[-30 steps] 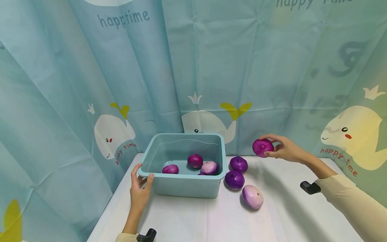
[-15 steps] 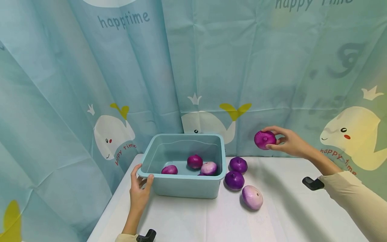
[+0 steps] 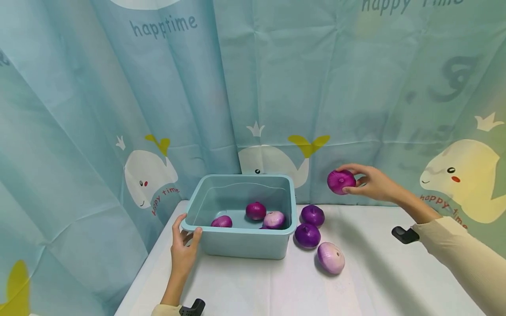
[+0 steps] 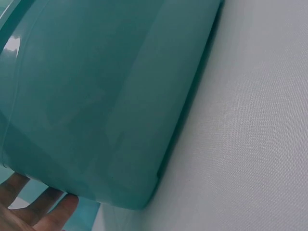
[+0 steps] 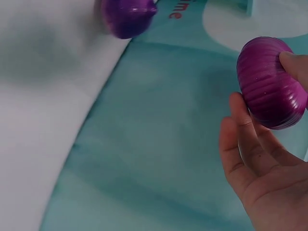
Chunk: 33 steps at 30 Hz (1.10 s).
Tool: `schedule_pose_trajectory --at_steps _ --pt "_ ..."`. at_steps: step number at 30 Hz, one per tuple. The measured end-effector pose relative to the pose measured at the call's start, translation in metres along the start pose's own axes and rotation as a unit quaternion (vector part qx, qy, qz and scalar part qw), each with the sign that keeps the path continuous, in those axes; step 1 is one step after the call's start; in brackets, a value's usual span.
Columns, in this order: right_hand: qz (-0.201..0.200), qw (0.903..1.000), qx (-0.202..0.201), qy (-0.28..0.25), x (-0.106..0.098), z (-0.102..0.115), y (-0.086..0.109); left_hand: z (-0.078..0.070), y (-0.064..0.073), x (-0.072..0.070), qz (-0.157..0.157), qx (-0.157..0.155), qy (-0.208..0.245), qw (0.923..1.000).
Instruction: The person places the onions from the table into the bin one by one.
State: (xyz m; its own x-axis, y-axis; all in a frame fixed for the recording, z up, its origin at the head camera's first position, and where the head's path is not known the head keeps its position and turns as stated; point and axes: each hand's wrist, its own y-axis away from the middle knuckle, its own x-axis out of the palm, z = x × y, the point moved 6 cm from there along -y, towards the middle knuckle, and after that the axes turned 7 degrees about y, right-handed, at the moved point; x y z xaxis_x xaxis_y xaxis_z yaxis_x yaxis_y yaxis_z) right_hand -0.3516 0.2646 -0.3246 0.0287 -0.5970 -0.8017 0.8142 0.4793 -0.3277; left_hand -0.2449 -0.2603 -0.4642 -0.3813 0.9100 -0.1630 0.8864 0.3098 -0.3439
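My right hand (image 3: 373, 182) holds a magenta onion (image 3: 341, 182) between thumb and fingers, raised above the back right of the table. The right wrist view shows the same onion (image 5: 269, 84) with the thumb on one side and fingertips on the other. At the near left corner of a light blue plastic bin (image 3: 241, 243), my left hand (image 3: 183, 250) grips the rim, thumb in front and fingers along the left side. Inside the bin lie a magenta onion (image 3: 255, 211), a pale onion (image 3: 274, 219) and a purple-pink onion (image 3: 222, 221); another is mostly hidden behind the front rim.
Right of the bin, two dark purple onions (image 3: 312, 215) (image 3: 307, 235) and a pale purple onion (image 3: 331, 258) rest on the white table (image 3: 300, 289). A blue curtain (image 3: 276, 87) with whale prints hangs right behind the table's back edge.
My right hand has risen slightly with the onion, moved a little right, then back left. The left hand stays on the bin's rim, and the other onions lie unchanged.
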Motion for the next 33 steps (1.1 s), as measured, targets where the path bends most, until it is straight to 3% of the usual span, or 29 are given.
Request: schedule_pose_trajectory --at_steps 4,14,21,33 --pt "0.013 0.9997 -0.022 0.002 0.004 0.014 -0.019 0.000 0.000 0.000 -0.002 0.001 0.003 1.0000" --pt "0.075 0.9960 -0.020 0.044 0.037 0.057 -0.076 0.003 0.002 -0.001 -0.005 -0.003 -0.011 0.9999" --pt "0.119 0.9913 -0.052 0.022 0.064 0.089 -0.110 0.001 0.002 -0.001 -0.007 0.001 -0.014 0.9999" --pt "0.138 0.9842 -0.105 0.037 0.117 0.126 -0.150 0.000 -0.001 0.000 -0.011 0.012 -0.004 0.9999"
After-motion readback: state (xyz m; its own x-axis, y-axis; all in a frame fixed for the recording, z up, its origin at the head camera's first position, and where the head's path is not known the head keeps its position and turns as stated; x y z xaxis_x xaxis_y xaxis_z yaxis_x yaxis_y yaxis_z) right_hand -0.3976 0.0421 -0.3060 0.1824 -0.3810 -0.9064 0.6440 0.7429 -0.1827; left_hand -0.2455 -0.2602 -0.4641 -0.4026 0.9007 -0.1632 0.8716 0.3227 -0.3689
